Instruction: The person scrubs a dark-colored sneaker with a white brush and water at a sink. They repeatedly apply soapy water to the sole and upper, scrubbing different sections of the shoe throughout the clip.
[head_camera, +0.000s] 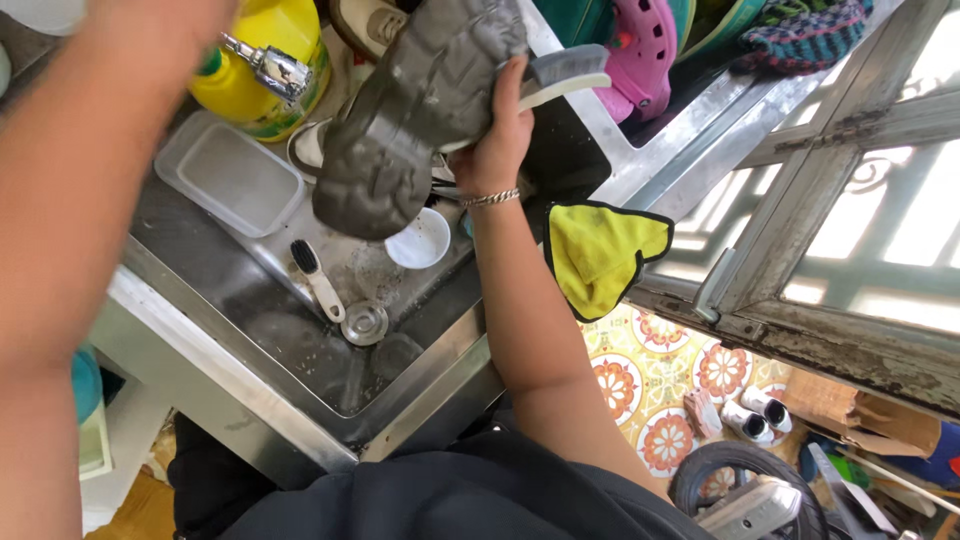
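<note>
Your right hand (500, 130) grips a brush (565, 75) against the shoe (420, 110) — sole up, long axis running down-left; your left hand's fingers are out of view.

Single head-worn view, looking steeply down from close above onto a steel sink (300, 350). Tilted frame, with patterned floor tiles (650, 380) far below at right.

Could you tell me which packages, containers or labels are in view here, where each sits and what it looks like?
Yellow jug: behind the sink by the tap, rounded, green cap, coloured label low on its side.
Clear plastic tub: sink's back ledge, rectangular, translucent, rounded corners.
White cup: in the basin beneath the grey shoe held by the right hand, round.
No signs or screens show.
</note>
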